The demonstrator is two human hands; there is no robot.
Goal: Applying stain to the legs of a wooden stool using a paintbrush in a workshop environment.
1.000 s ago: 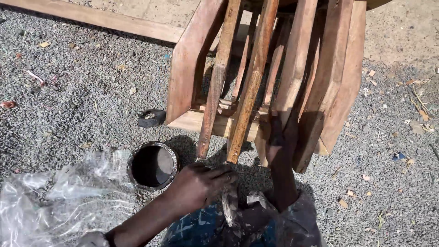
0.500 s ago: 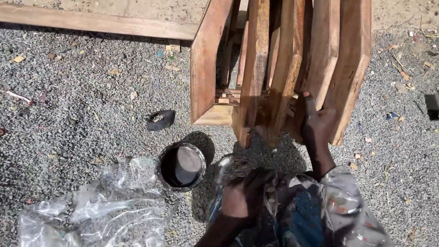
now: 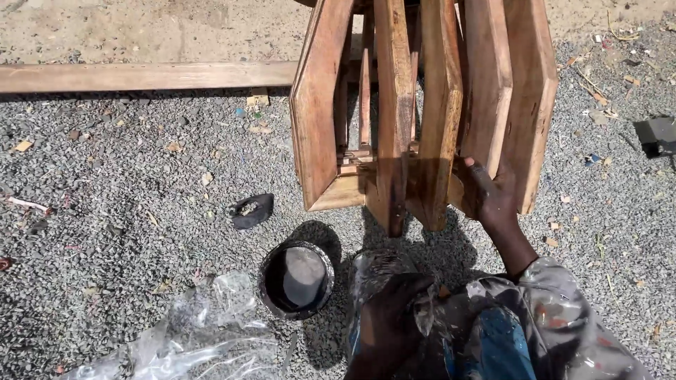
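Note:
A slatted wooden frame (image 3: 422,105) of angled varnished boards stands on the gravel in front of me. My right hand (image 3: 486,193) grips the lower end of one of its right-side boards. My left hand (image 3: 391,317) is low by my lap, in shadow, resting against crinkled clear plastic over my paint-stained clothes. Whether it holds anything is hidden. A small round can (image 3: 296,278) of dark liquid sits just left of that hand.
A black lid (image 3: 252,210) lies on the gravel beyond the can. Crumpled clear plastic sheet (image 3: 204,338) is at the lower left. A long wooden beam (image 3: 141,75) runs across the back. A dark object (image 3: 658,134) sits at the right edge.
My left hand has drawn back from the slats down to my lap. The right hand has kept its hold low on the frame, which now stands more upright.

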